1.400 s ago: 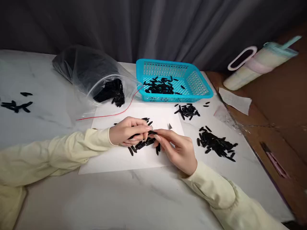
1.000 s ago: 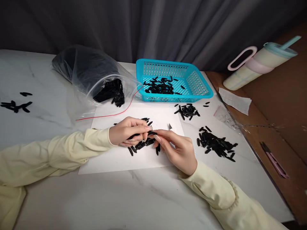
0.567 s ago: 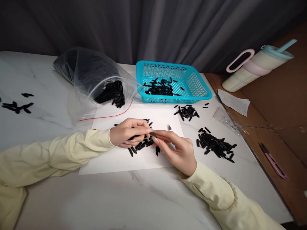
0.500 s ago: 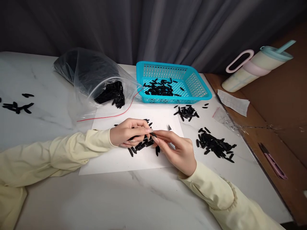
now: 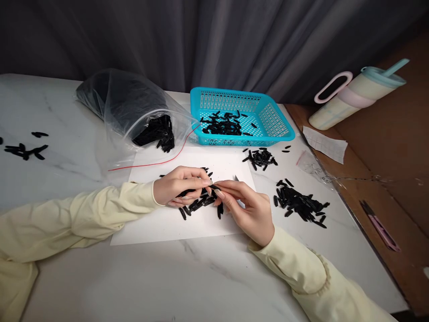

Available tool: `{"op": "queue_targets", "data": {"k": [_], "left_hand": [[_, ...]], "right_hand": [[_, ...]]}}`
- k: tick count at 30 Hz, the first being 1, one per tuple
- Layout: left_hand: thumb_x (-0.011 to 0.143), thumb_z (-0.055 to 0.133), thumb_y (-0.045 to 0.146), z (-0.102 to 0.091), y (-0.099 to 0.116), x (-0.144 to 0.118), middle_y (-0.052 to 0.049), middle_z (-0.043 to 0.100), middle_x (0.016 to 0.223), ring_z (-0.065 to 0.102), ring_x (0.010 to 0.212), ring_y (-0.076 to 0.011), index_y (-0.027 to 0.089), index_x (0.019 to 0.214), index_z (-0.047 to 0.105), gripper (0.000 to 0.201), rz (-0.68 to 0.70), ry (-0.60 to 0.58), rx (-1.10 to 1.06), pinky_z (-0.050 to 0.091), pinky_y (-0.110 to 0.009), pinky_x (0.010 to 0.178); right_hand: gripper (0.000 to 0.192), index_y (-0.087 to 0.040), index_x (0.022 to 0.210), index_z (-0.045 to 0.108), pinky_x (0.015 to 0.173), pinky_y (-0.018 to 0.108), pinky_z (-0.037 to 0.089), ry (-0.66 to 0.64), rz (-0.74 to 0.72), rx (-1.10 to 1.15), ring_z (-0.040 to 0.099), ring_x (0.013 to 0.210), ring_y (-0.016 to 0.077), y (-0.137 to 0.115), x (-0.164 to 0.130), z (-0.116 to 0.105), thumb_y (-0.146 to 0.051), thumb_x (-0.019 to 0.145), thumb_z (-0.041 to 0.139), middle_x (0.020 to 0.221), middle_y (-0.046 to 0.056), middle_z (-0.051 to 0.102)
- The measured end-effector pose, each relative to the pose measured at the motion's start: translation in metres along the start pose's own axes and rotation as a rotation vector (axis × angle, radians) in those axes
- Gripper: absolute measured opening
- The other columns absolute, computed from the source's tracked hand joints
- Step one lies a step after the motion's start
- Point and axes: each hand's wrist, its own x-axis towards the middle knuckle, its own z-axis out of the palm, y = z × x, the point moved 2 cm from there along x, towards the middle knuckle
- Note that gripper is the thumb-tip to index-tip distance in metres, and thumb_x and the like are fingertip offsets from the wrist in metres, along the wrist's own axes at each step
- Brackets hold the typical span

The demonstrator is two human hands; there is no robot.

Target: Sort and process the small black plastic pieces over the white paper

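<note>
Left hand [image 5: 179,184] and right hand [image 5: 251,210] meet in the head view, thumbs and fingertips pinched narrow on one slim black piece [image 5: 215,187] between them. Dark shapes show below the left hand's curled fingers; whether they are gripped too, I cannot tell. Over the last half second the right fingers have lifted slightly, now covering more of the grey pointed tip [image 5: 236,178] just beyond them. Loose pieces [image 5: 197,206] on the white sheet [image 5: 144,230] beneath the hands, the dark pile [image 5: 300,203] to the right hand's right and the blue basket's [image 5: 288,134] contents beyond both hands look unchanged. So, I judge, this piece is still being worked, not yet laid down.
</note>
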Motion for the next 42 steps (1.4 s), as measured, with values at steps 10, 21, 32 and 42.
{"op": "queue_targets", "data": {"k": [10, 21, 32, 42], "left_hand": [[0.083, 0.053, 0.026, 0.001, 0.002, -0.001, 0.009, 0.035, 0.041, 0.021, 0.028, -0.0008, 0.014, 0.077, 0.055, 0.013, -0.019, -0.009, 0.017, 0.018, -0.008, 0.025], [0.087, 0.044, 0.022, 0.001, 0.003, 0.001, 0.008, 0.036, 0.042, 0.02, 0.027, -0.0015, 0.015, 0.081, 0.055, 0.014, -0.017, -0.005, -0.016, 0.017, -0.007, 0.024], [0.089, 0.03, 0.046, -0.009, -0.001, 0.012, 0.005, 0.04, 0.042, 0.02, 0.025, -0.0059, 0.018, 0.088, 0.053, 0.037, -0.117, -0.145, -0.209, 0.019, -0.013, 0.02], [0.076, 0.037, 0.062, -0.009, -0.006, 0.016, 0.003, 0.03, 0.033, 0.019, 0.025, -0.0065, 0.018, 0.049, 0.041, 0.052, -0.25, -0.217, -0.146, 0.013, -0.017, 0.021]], "right_hand": [[0.017, -0.021, 0.099, 0.057, 0.056, 0.021, 0.057, 0.034, -0.02, -0.025, 0.066, 0.054, 0.0108, 0.0, -0.001, 0.0, -0.011, 0.085, 0.055, 0.074, -0.001, 0.071], [0.024, -0.023, 0.103, 0.056, 0.062, 0.02, 0.056, 0.078, -0.227, -0.266, 0.069, 0.065, 0.0115, -0.003, -0.001, -0.004, -0.007, 0.084, 0.055, 0.092, 0.0, 0.073], [0.015, -0.017, 0.098, 0.059, 0.076, 0.043, 0.052, 0.063, -0.378, -0.672, 0.063, 0.092, 0.0284, -0.023, 0.085, -0.036, -0.019, 0.083, 0.057, 0.102, 0.012, 0.067], [0.016, -0.018, 0.088, 0.057, 0.08, 0.037, 0.048, -0.23, -0.336, -0.383, 0.053, 0.095, 0.0217, -0.027, 0.039, 0.016, -0.006, 0.085, 0.047, 0.104, 0.012, 0.055]]}}
